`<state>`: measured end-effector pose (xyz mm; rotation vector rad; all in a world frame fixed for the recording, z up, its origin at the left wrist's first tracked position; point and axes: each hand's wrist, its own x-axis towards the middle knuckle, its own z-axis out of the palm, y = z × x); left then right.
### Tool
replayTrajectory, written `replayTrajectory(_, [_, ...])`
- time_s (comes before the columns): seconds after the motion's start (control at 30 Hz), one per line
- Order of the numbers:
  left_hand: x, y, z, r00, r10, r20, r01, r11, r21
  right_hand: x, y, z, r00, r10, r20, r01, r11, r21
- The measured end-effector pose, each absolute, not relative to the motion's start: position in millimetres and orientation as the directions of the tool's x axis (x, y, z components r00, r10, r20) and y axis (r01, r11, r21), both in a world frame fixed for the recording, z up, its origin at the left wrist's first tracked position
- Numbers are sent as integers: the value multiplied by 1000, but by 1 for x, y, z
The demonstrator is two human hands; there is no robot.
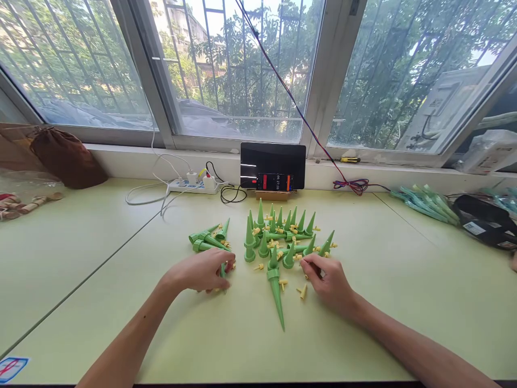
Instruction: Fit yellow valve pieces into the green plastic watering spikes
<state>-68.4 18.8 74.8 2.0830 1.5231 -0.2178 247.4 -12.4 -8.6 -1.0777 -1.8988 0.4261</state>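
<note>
My left hand [204, 269] curls over the left cluster, its fingers and thumb around a green plastic spike [223, 270] that is partly hidden. Beside it lie several green cone spikes [214, 241] with small yellow valves. My right hand [326, 277] is closed in a pinch at the right edge of the larger group; what its fingertips hold is hidden. That group has several upright green cones [288, 257] and yellow T-shaped valves. A long green spike [276, 299] lies in front, pointing toward me. Near it are a loose yellow valve [302, 292] and another yellow valve [283, 284].
At the back, a dark tablet [272, 156] stands behind a phone [275, 182] showing a timer. A power strip [194, 186] with cables is on the left, a brown pouch [67, 156] beyond. Bundled wire [351, 186], plastic packets [426, 203] and a black strap [480, 218] lie right.
</note>
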Motion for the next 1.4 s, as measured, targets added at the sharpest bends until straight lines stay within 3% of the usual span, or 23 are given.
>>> replayTrajectory(0.27, [-68,19,77,353,765,-538,902,-125,414,248,-13,-11,-234,821,521,520,559,-646])
replayTrajectory(0.7, [-69,19,77,398,739,-543,887,-160,433,247,-12,-11,-235,817,527,519,563,-643])
replayTrajectory(0.87, [-71,17,83,495,709,-502,832,-220,509,248,-12,-11,-232,821,522,522,558,-645])
replayTrajectory(0.97, [-68,17,84,588,693,-417,759,-293,582,247,-12,-12,-235,820,522,518,560,-647])
replayTrajectory(1.2, [-35,11,66,735,674,-71,537,-515,668,244,-14,-10,-303,804,512,492,592,-638])
replayTrajectory(1.4, [-8,0,33,724,677,135,512,-658,552,240,-21,-3,-397,786,473,448,616,-648])
